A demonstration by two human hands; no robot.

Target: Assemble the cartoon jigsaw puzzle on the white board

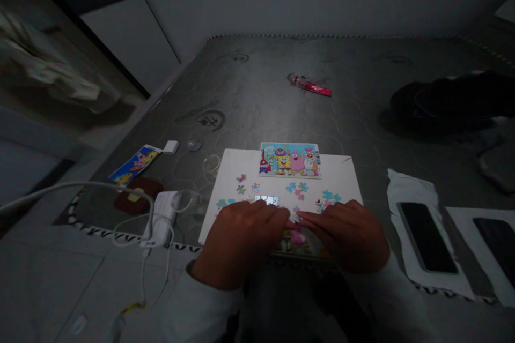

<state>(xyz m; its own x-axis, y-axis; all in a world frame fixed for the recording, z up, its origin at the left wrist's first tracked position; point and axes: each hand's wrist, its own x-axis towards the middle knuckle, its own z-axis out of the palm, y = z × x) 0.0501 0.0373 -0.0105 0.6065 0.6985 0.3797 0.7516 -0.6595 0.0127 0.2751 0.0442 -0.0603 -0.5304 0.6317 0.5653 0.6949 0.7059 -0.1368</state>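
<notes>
Puzzle pieces (301,193) inside white board (341,177) edges; left hand (245,241), right hand (352,236) curled, hold unclear.

From afar I see a smooth matt board (240,162) under the grip, w/ printed, card-like puzzle pcs (303,187); R of grip, glossy phone (428,237) on creased wrap (416,186); L, smooth plastic pwr strip (163,218).

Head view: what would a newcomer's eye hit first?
Probably the bright cartoon card, overlapping the far edge of the white board, with loose jigsaw pieces scattered on the board. Next, the left hand and right hand, close together over its near side. Farther off, a slim red item stands out on the grey surface.
</notes>
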